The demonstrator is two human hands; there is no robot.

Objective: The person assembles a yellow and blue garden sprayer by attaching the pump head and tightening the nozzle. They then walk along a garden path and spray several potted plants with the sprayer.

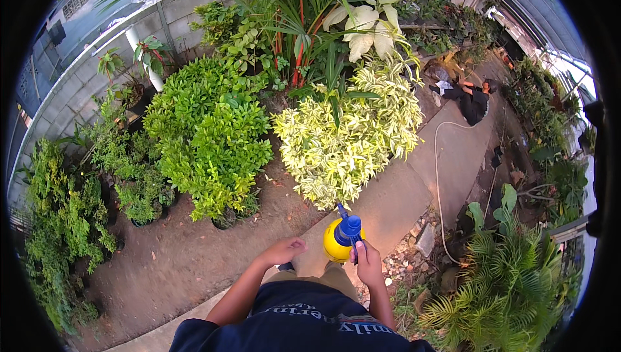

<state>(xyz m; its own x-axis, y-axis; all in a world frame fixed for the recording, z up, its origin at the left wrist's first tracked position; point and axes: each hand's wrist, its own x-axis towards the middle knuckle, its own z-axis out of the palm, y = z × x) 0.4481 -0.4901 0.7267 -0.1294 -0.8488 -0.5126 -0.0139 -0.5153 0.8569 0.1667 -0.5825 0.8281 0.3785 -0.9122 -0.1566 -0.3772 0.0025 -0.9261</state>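
My right hand [367, 263] is wrapped round the blue handle of a pump sprayer [332, 242] with a round yellow tank and a blue top. Its blue nozzle points away from me, close to the lower edge of a bush with yellow-and-white leaves [349, 145]. To the left of the sprayer, my left hand [286, 252] hangs in the air with loosely bent fingers and holds nothing. Part of the yellow tank is hidden behind the blue top and my right hand.
A green bush [210, 132] and several potted plants stand left, before a grey block wall [84, 80]. A pale hose [437, 177] lies along the concrete path [381, 200]. Another person [472, 99] is low on the path at far right. Broken stones [425, 239] and a fern-like palm [488, 300] lie right.
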